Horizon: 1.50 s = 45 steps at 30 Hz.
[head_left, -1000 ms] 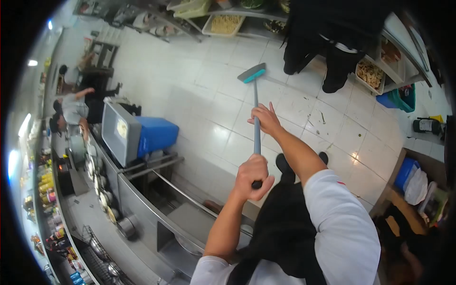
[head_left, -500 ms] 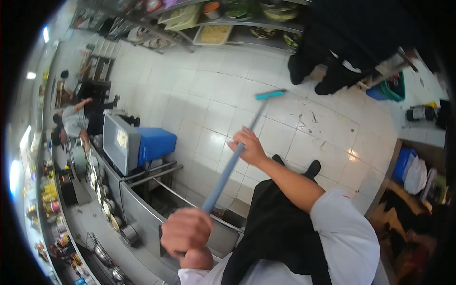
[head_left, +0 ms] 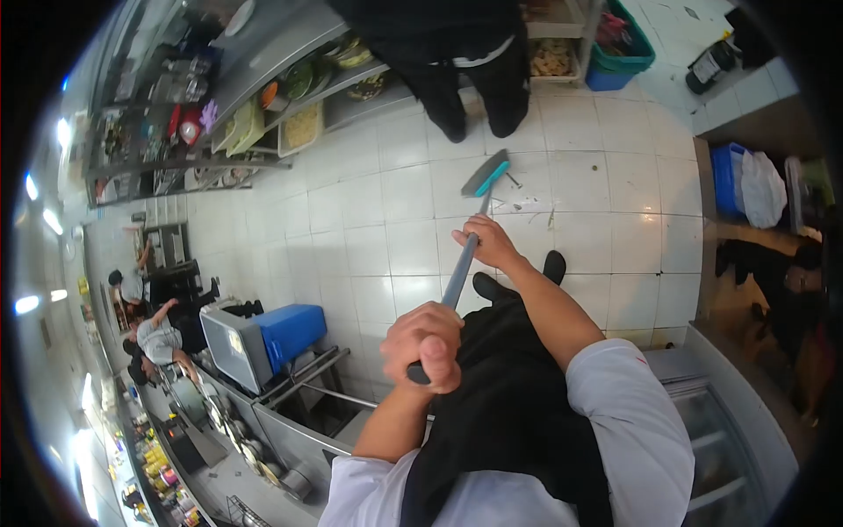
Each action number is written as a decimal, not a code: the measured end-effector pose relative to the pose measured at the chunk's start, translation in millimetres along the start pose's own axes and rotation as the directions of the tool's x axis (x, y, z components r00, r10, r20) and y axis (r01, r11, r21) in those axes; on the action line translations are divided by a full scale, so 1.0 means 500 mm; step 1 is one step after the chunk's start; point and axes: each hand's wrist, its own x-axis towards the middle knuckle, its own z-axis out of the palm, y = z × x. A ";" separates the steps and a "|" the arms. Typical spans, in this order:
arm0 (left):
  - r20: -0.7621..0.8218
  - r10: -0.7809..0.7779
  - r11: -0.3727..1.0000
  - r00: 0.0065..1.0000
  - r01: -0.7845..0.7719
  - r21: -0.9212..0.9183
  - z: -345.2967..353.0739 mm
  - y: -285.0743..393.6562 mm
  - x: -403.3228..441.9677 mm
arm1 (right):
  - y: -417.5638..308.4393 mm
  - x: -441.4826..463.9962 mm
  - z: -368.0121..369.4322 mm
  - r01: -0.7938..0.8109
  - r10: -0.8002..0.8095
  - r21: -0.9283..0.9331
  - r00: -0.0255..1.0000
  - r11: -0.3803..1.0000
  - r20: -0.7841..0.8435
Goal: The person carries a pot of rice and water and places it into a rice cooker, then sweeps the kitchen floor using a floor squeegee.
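Note:
A broom with a grey handle point(head_left: 458, 274), a teal strip and a grey brush head point(head_left: 481, 175) reaches away from my body to the tiled floor. My left hand point(head_left: 423, 348) is wrapped round the top end of the handle, its dark tip showing below the fist. Further down, my right hand point(head_left: 488, 241) grips the same handle, closer to the brush. Small scraps of debris point(head_left: 527, 204) lie on the floor beside the brush head, just above my shoes.
A person in dark trousers point(head_left: 479, 92) stands just beyond the broom, before shelves with food trays point(head_left: 301, 128). On the left are a blue bin point(head_left: 294, 334), a grey bin point(head_left: 235, 347) and a steel counter point(head_left: 294, 439). More people point(head_left: 162, 338) work further left.
The view has swung to the right. Both hands still hold the broom; the handle stands steeper, my left fist is nearer my apron, and the brush head has turned and is against the debris.

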 end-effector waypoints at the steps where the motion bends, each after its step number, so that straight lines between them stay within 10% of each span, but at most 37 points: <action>1: -0.035 -0.033 0.997 0.999 0.030 -0.070 0.014 0.013 0.003 | 0.002 -0.006 -0.029 0.015 -0.016 -0.016 0.998 1.000 -0.065; 7: 0.132 -0.123 0.964 0.984 0.150 -0.218 -0.062 0.152 0.081 | -0.109 -0.003 -0.085 0.070 -0.070 -0.012 0.954 0.997 -0.293; 8: 0.253 0.085 0.931 0.964 0.014 -0.364 -0.087 0.167 0.107 | -0.145 -0.005 -0.073 0.085 -0.072 0.034 0.955 0.996 -0.289; 11: 0.775 0.249 0.878 0.582 0.201 -0.433 -0.137 0.241 0.190 | -0.243 -0.018 -0.018 0.205 -0.162 0.219 0.967 0.954 -0.197; 14: 0.785 0.205 0.946 0.585 0.089 -0.313 -0.093 0.211 0.173 | -0.209 -0.011 0.032 0.173 -0.164 0.319 0.985 0.932 -0.054; 16: 0.533 -0.220 0.965 0.817 0.103 0.240 0.005 0.158 0.088 | -0.109 -0.019 0.078 0.077 -0.139 0.365 0.980 0.928 0.145; 18: 0.729 -0.254 0.967 0.635 0.174 0.185 0.065 0.032 0.047 | 0.027 -0.059 0.115 0.100 -0.191 0.333 0.948 0.937 0.254; 26: 0.395 -0.083 0.961 0.915 0.179 -0.212 0.132 0.071 0.076 | 0.025 -0.079 -0.125 0.015 -0.040 0.141 0.984 0.990 0.174; 36: 0.353 0.087 0.918 0.932 0.062 -0.391 -0.029 0.186 0.159 | -0.151 -0.004 -0.161 0.156 -0.126 0.079 0.946 0.985 -0.300; 38: 0.539 0.208 0.919 0.816 0.025 -0.393 -0.084 0.226 0.196 | -0.236 -0.008 -0.138 0.070 -0.048 0.116 0.982 0.991 -0.182; 41: 0.834 0.408 0.837 0.371 0.212 -0.504 -0.099 0.233 0.253 | -0.247 -0.058 -0.024 0.006 -0.004 0.155 1.000 0.988 -0.015; 43: 0.820 0.341 0.677 0.459 0.485 -0.553 -0.110 0.163 0.194 | -0.212 -0.095 0.035 -0.095 0.082 0.155 0.993 0.983 0.085; 44: 0.635 0.015 0.903 0.772 0.262 -0.340 -0.076 0.178 0.141 | -0.185 -0.112 0.048 -0.106 0.099 0.138 0.993 0.985 0.056; 45: 0.742 -0.086 0.865 0.665 0.419 -0.276 -0.053 0.138 0.150 | -0.160 -0.130 0.053 -0.190 0.177 0.185 0.980 0.964 0.087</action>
